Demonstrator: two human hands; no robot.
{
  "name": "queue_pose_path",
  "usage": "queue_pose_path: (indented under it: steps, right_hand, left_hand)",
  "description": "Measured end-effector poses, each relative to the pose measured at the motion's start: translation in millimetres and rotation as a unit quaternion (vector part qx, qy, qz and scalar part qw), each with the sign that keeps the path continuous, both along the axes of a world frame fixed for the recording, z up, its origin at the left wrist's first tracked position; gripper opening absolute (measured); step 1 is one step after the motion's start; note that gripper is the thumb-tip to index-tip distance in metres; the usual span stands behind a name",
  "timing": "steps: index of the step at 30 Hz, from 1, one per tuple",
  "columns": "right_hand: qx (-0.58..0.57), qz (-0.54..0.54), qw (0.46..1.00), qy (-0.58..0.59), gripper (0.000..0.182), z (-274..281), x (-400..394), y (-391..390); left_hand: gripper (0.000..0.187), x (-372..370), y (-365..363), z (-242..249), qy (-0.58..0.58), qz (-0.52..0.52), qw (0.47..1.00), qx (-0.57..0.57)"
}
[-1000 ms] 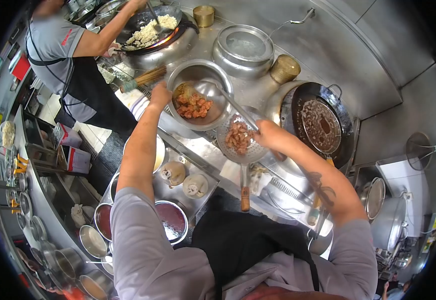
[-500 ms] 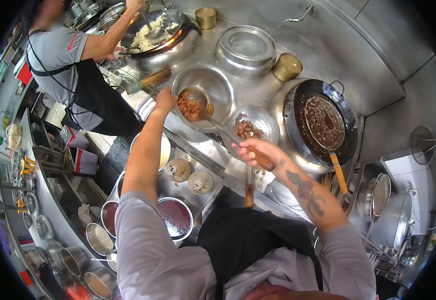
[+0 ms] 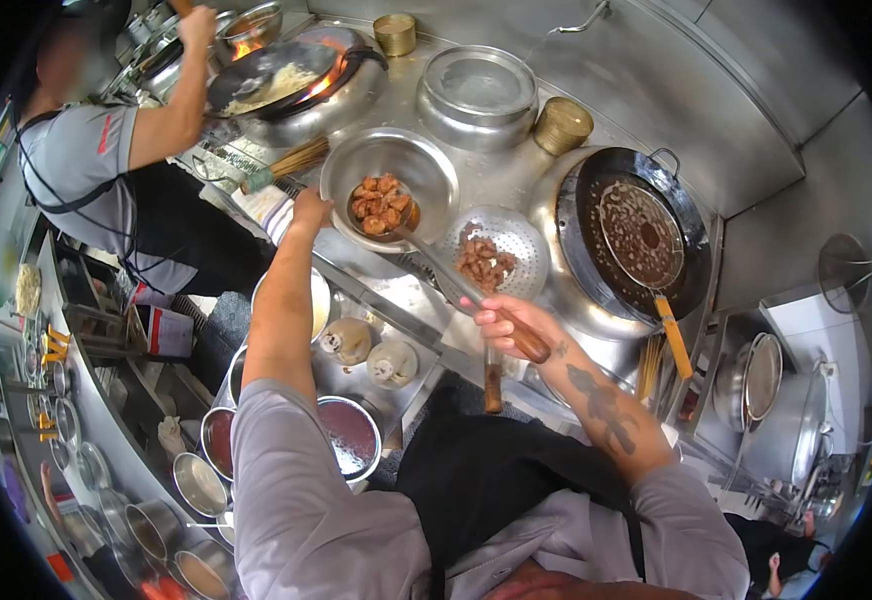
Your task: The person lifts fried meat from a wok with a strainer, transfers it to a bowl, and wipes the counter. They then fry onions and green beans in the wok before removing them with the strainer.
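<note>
"Holding the steel bowl at its left rim is the person's left grip, fingers curled against the metal edge."

"And the right grip?"

"It wraps around the wooden handle of a ladle, whose shaft slants across the bowl's near rim."

"Where do the browned chunks lie?"

"Heaped at the ladle's head, inside the bowl, toward its left side."

"What adjoins the bowl?"

"Just beside it, to the right and nearer the person, a perforated strainer carries darker pieces. Farther right, a black wok contains brown liquid and a wire skimmer, the skimmer's yellow handle crossing the near rim."

"And elsewhere on the tabletop?"

"Beyond the bowl stands a pot of water, with a brass-colored tin to its right; a bundled brush lies left of the bowl. At upper left, a co-worker stands beside a second wok holding pale food, flame showing at its edge."
</note>
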State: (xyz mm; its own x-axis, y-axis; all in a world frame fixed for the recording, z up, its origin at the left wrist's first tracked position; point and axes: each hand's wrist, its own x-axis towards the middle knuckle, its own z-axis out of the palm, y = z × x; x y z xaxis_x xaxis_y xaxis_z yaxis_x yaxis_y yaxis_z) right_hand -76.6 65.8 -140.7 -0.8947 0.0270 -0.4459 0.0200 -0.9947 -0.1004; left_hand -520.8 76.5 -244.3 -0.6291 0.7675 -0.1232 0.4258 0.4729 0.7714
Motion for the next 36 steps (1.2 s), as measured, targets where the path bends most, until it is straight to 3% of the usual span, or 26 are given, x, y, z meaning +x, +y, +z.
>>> queue_pose_path:
  steps: [1, 5, 9, 10, 12, 13, 15, 16, 18, 21, 24, 27, 30, 32, 33, 34, 36]
  right_hand:
    - [0.0, -0.002, 1.0, 0.0, 0.028, 6, 5, 1]
    - [0.018, -0.053, 0.998, 0.01, 0.034, 48, 29, 0]
    - [0.034, -0.126, 0.991, 0.028, 0.04, 83, 70, -1]
    - [0.039, -0.156, 0.986, 0.033, 0.042, 93, 83, -4]
    - [0.044, -0.2, 0.979, 0.02, 0.043, 116, 113, -8]
    - [0.061, -0.217, 0.974, 0.013, 0.043, 126, 130, -10]
    - [0.093, -0.247, 0.965, -0.012, 0.041, 138, 167, -10]
    - [0.127, -0.25, 0.959, -0.044, 0.04, 147, 185, -18]
    - [0.168, -0.271, 0.942, -0.102, 0.039, 158, 220, -23]
    - [0.271, -0.273, 0.891, -0.242, 0.029, 168, 267, -27]
    - [0.307, -0.264, 0.858, -0.318, 0.019, 161, 293, -23]
    - [0.352, -0.23, 0.82, -0.387, 0.01, 147, 312, -15]
    - [0.417, -0.19, 0.779, -0.428, 0.006, 122, 333, -10]
    - [0.535, -0.143, 0.702, -0.447, 0.011, 102, 346, -5]
    - [0.557, -0.128, 0.675, -0.467, 0.025, 103, 348, -6]
    - [0.558, -0.129, 0.676, -0.464, 0.025, 100, 355, -7]
    - [0.652, -0.09, 0.553, -0.511, 0.037, 85, 370, -5]
  left_hand:
    - [0.022, 0, -1, -7, -0.074, 0.027, 0.997, 0.002]
    - [0.019, 7, 0, -11, -0.175, 0.077, 0.979, -0.071]
    - [0.015, -5, -3, -36, -0.275, 0.092, 0.957, -0.033]
    - [0.015, -25, -1, -60, -0.301, 0.068, 0.951, -0.034]
    - [0.025, -20, -3, -38, -0.314, 0.022, 0.947, -0.069]
    - [0.029, -24, 1, -40, -0.246, 0.013, 0.965, -0.094]
    - [0.034, -6, 2, 18, -0.036, -0.06, 0.981, -0.184]
    - [0.035, -1, 0, 31, -0.028, -0.067, 0.981, -0.182]
    - [0.031, 8, 2, 57, 0.007, -0.144, 0.987, -0.074]
    - [0.033, 109, -5, 156, 0.067, -0.211, 0.974, -0.055]
    - [0.039, 179, -36, 173, 0.028, -0.259, 0.965, 0.042]
    - [0.047, 257, -72, 209, -0.045, -0.314, 0.947, 0.045]
    - [0.043, 300, -112, 204, -0.115, -0.324, 0.938, 0.037]
    - [0.039, 326, -139, 200, -0.192, -0.322, 0.927, -0.013]
    - [0.036, 339, -154, 200, -0.224, -0.322, 0.919, -0.046]
    - [0.034, 352, -168, 197, -0.256, -0.335, 0.904, -0.078]
    - [0.033, 374, -196, 185, -0.298, -0.359, 0.872, -0.148]
